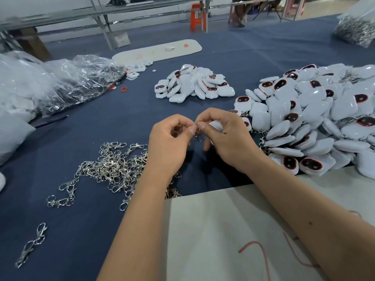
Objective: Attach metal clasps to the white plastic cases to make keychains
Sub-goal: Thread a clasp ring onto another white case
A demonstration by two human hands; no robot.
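Observation:
My left hand (172, 142) and my right hand (225, 136) meet above the blue cloth at the middle of the view. Between their thumbs and forefingers they pinch a small metal clasp (198, 132), whose ring hangs just below. A white plastic case (216, 125) is tucked in my right hand's fingers, mostly hidden. A heap of loose metal clasps (113, 167) lies to the left of my left wrist. A small pile of white cases (192, 84) sits further back. A large pile of white cases (316, 122) with dark red-rimmed windows spreads to the right, some with clasps on.
Clear plastic bags (67, 82) with dark contents lie at the left. A bag of metal parts (357, 27) sits at the far right. A white board (158, 50) lies at the back, white cloth (223, 230) under my forearms, a pen (50, 121) at the left, an orange stool (197, 17) beyond.

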